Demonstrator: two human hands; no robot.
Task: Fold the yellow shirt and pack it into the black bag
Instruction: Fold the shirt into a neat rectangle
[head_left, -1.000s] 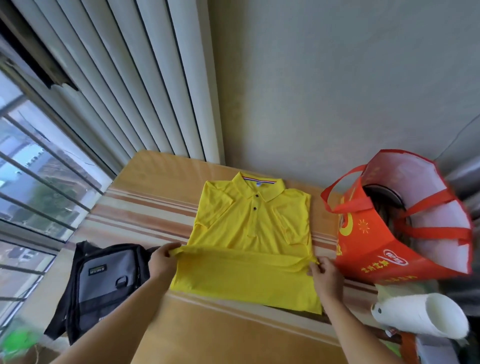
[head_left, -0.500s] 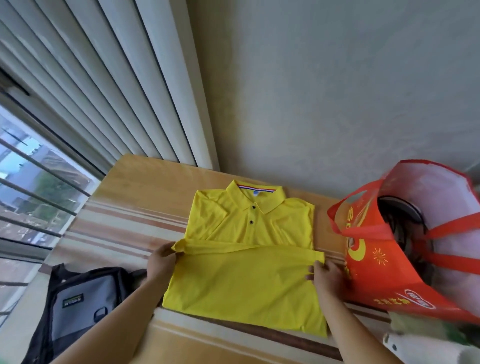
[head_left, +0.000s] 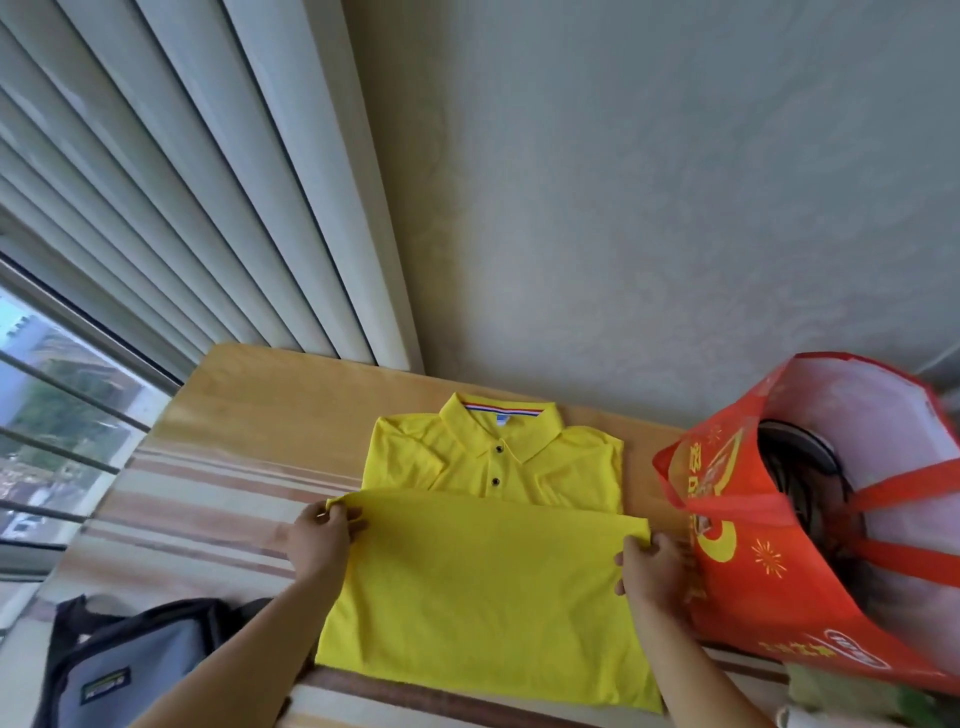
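Yellow knit polo shirt (head_left: 488, 582), spread face-up on the counter (head_left: 270, 410), sleeves tucked in, lower half doubled up toward the chest. Fold's free edge raised off the fabric between the two hands, left hand (head_left: 319, 538) pinched closed on its left corner, right hand (head_left: 652, 569) clamped on its right corner. Beyond that edge: collar with a striped inner band, two dark buttons on the placket, flat against the wood.

Nearer than the left hand and further left, black bag (head_left: 130, 670) with a grey front panel and a small label, lying at the counter's near corner, partly hidden under the left forearm, well apart from the shirt's collar. Just right of the right hand, red tote bag (head_left: 753, 561) with yellow print and red straps, mouth open toward the camera, something round and dark inside, hard to identify; its side close against the right hand. Nearer than the tote, a pale, blurred shape at the frame's bottom edge, unclear.

Light wood counter with brown and cream stripes across its middle. Left of the left hand, window (head_left: 47, 447) with horizontal bars, greenery and buildings outside. Farther back, pale vertical blinds (head_left: 208, 197), then a plain grey-white wall (head_left: 649, 182).
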